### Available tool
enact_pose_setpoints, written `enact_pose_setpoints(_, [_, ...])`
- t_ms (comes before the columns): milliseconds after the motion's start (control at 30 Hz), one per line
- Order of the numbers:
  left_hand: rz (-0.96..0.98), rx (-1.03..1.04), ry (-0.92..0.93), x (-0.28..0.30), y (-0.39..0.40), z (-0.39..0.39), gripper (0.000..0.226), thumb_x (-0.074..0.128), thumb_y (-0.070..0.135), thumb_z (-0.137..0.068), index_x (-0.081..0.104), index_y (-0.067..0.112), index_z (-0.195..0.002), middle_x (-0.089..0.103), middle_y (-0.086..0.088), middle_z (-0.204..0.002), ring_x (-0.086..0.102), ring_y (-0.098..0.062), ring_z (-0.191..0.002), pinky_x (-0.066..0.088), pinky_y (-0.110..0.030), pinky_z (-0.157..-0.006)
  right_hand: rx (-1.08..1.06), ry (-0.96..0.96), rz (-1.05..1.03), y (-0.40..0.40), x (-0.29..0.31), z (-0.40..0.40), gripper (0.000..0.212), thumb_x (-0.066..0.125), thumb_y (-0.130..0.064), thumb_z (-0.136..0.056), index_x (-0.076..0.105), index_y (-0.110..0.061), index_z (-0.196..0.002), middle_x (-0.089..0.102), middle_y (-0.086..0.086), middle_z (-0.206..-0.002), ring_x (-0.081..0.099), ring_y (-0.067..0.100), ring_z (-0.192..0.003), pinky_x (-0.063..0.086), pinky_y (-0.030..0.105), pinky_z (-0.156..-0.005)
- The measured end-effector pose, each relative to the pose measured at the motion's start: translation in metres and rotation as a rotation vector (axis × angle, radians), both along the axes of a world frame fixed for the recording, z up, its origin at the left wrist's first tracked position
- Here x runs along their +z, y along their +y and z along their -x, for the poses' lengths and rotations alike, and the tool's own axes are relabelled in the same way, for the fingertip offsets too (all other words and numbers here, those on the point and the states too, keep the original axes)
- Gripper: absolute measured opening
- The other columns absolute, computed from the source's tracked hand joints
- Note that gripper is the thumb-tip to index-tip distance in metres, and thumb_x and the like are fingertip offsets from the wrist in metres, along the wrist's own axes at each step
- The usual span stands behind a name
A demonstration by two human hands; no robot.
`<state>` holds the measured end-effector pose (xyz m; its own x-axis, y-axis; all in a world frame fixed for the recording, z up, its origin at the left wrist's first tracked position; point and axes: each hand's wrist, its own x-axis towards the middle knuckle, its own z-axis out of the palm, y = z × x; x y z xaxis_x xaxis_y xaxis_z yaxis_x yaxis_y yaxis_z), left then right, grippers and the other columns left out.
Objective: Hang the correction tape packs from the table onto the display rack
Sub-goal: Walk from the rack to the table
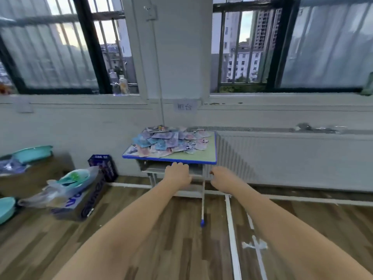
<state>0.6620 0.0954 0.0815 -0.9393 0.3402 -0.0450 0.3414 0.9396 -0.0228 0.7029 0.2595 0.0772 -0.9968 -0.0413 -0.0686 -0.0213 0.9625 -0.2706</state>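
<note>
Correction tape packs heaped beyond both hands | left hand, right hand loosely curled, empty | advice: pinch one pack by its top edge.

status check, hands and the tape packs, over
Left hand and right hand both empty, short of the table. Correction tape packs piled on top, untouched. Display rack not in view. Path clear.

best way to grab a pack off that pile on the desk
Judging from here, take a loose pack at the near edge of the pile of correction tape packs, pinching its flat card edge from the front. The packs lie flat and overlapping, so an outer one should lift free without dragging others off the desk.
</note>
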Motion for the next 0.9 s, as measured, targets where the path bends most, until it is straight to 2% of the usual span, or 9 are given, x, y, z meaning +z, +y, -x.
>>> enact_pose_setpoints(300, [0.009,0.175,-0.048,-0.043,-0.071,0.126,0.043,0.045,0.044,-0.096,0.054,0.011,-0.123,0.056,-0.009,-0.125,0.050,-0.026,-0.116,0.043,-0.037,-0.091,0.207,-0.081,-0.035,-0.066,-0.042,0.165,0.038,0.050,-0.018,-0.094,0.046,-0.010,-0.131,0.051,0.011,-0.129,0.050,0.027,-0.116,0.045,0.037,-0.094])
enact_pose_setpoints(433, [0.011,0.208,-0.101,-0.058,-0.080,0.200,0.041,0.045,0.039,-0.097,0.053,0.009,-0.124,0.055,-0.010,-0.128,0.049,-0.027,-0.118,0.043,-0.038,-0.092,0.224,-0.105,-0.020,-0.072,-0.055,0.252,0.035,0.049,-0.017,-0.093,0.050,-0.010,-0.127,0.053,0.011,-0.129,0.051,0.027,-0.115,0.044,0.036,-0.096])
enact_pose_setpoints(600, [0.014,0.217,-0.119,-0.066,-0.086,0.303,0.040,0.045,0.039,-0.097,0.056,0.007,-0.119,0.058,-0.012,-0.122,0.055,-0.028,-0.113,0.046,-0.036,-0.088,0.245,-0.154,-0.009,-0.069,-0.059,0.362,0.047,0.050,-0.018,-0.095,0.040,-0.010,-0.140,0.043,0.012,-0.144,0.045,0.028,-0.128,0.040,0.035,-0.103])
enact_pose_setpoints(700, [-0.029,0.226,-0.122,-0.070,-0.090,0.358,0.042,0.047,0.041,-0.096,0.057,0.009,-0.120,0.059,-0.011,-0.122,0.054,-0.028,-0.113,0.046,-0.036,-0.089,0.233,-0.156,-0.011,-0.070,-0.063,0.423,0.044,0.050,-0.021,-0.096,0.041,-0.010,-0.138,0.045,0.012,-0.141,0.047,0.028,-0.124,0.041,0.036,-0.099])
enact_pose_setpoints(900, [-0.064,0.236,-0.162,-0.085,-0.110,0.451,0.040,0.046,0.039,-0.096,0.059,0.009,-0.119,0.061,-0.010,-0.120,0.056,-0.028,-0.111,0.046,-0.034,-0.084,0.242,-0.189,-0.062,-0.085,-0.077,0.517,0.036,0.048,-0.015,-0.094,0.047,-0.005,-0.129,0.050,0.014,-0.133,0.049,0.030,-0.119,0.042,0.036,-0.094])
